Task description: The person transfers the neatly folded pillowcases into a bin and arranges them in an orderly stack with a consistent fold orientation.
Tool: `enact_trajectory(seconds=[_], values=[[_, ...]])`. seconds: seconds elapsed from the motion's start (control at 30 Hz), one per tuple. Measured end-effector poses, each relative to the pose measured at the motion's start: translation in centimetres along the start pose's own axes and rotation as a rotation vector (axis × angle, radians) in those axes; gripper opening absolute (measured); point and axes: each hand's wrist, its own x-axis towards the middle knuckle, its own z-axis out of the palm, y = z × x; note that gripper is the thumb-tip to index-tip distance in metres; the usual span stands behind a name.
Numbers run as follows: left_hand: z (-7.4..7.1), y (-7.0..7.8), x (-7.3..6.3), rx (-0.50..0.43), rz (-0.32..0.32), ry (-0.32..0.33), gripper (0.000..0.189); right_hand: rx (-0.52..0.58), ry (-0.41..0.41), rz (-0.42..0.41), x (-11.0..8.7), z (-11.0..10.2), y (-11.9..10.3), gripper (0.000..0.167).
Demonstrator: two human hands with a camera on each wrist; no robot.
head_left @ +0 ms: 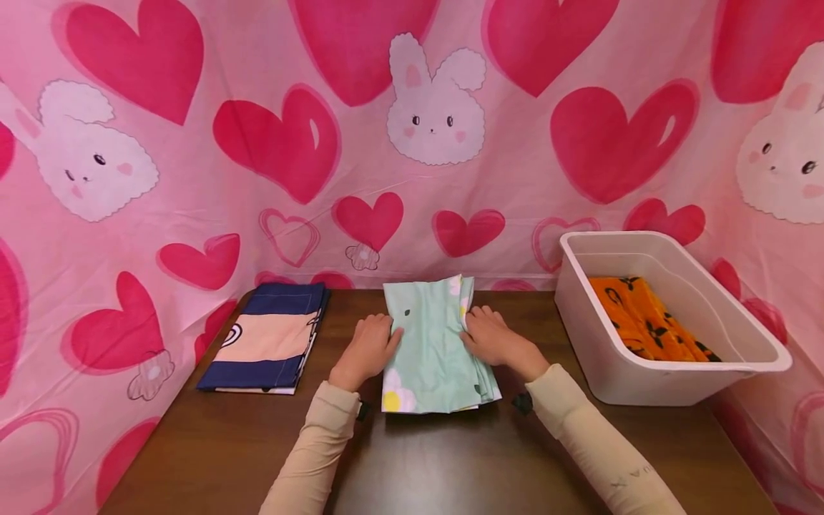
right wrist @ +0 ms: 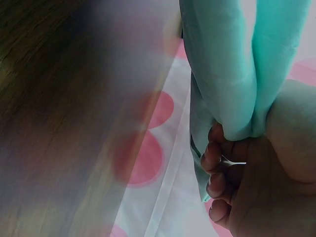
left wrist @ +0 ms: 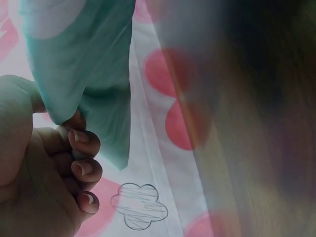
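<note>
Pinching creased, layered mint cloth [head_left: 430, 350]: left hand [head_left: 367, 347], right hand [head_left: 497, 339].

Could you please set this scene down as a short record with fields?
Left hand: pinches the left edge of the green cloth
Right hand: pinches that cloth's right edge
Green cloth: folded, with a flower print
To the left: folded navy and peach cloth on the brown table
To the right: white bin holding an orange cloth with dark markings
Backdrop: pink, with hearts and rabbits
</note>
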Motion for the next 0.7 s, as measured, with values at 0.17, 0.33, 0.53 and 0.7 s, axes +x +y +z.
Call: enact_trajectory(seconds=[0.17, 0.33, 0.53, 0.7], values=[[0.0, 0.3, 0.3, -0.004, 0.009, 0.001, 0.027, -0.005, 0.012, 0.000, -0.3, -0.2, 0.2, 0.021], [0.0, 0.5, 0.6, 0.001, 0.025, 0.006, 0.027, 0.000, 0.019, -0.009, -0.5, -0.4, 0.5, 0.020], [-0.1, 1.2, 0.6, -0.027, 0.038, 0.010, 0.028, -0.011, 0.021, -0.012, -0.8, -0.6, 0.5, 0.020], [-0.1, 1.6, 0.6, -0.029, 0.047, 0.008, 0.027, -0.021, 0.016, 0.001, -0.9, -0.5, 0.3, 0.022]])
